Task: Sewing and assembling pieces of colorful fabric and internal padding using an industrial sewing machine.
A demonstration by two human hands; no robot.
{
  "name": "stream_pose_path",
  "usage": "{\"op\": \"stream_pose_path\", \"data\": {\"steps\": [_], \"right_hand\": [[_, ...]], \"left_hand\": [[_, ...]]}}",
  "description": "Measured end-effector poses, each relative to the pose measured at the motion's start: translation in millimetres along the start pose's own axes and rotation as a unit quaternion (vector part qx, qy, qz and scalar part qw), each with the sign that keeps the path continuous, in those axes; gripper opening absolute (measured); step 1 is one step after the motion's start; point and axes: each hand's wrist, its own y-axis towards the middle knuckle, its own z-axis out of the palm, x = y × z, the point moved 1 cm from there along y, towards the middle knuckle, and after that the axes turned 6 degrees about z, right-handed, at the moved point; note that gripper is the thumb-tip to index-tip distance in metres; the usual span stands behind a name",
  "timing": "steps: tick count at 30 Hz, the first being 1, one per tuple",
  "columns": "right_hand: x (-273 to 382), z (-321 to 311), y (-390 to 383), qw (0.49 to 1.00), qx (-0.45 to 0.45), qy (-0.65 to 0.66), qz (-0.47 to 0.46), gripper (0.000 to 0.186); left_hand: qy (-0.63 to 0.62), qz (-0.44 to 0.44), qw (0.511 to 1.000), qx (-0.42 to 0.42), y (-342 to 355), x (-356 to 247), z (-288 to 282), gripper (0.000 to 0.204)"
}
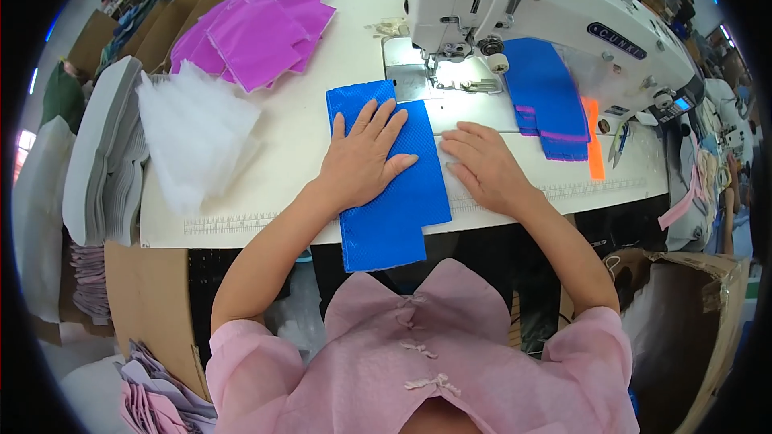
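Blue fabric piece (392, 193) lies flat under left hand (362, 161).

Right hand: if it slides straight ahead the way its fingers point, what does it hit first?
The right hand points up-left across the bare white table; first contact looks like the blue fabric piece's right edge, or the sewing machine presser foot area beyond; depth unclear.

White sewing table (322, 112) — blue fabric piece (386, 217), magenta pieces (257, 28), white netting (193, 133), sewing machine (547, 8).

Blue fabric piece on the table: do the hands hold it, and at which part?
Neither grips it. The left hand lies flat on the middle of the blue fabric piece, pressing it down; the right hand rests beside its right edge.
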Motion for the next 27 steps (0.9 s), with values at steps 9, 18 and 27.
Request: {"op": "stream_pose_path", "data": {"steps": [9,18,27], "right_hand": [[16,-1,9,0.997,0.001,0.046,-0.055,0.035],[11,8,16,0.998,0.014,-0.036,-0.040,0.035],[15,11,17,0.995,0.030,0.033,-0.085,0.032]], "left_hand": [[0.003,0.022,0.999,-0.027,-3,3,5,0.065],[0.000,0.022,1.000,-0.021,-2,1,3,0.062],[-0.017,0.029,0.999,-0.037,-3,6,7,0.057]]}}
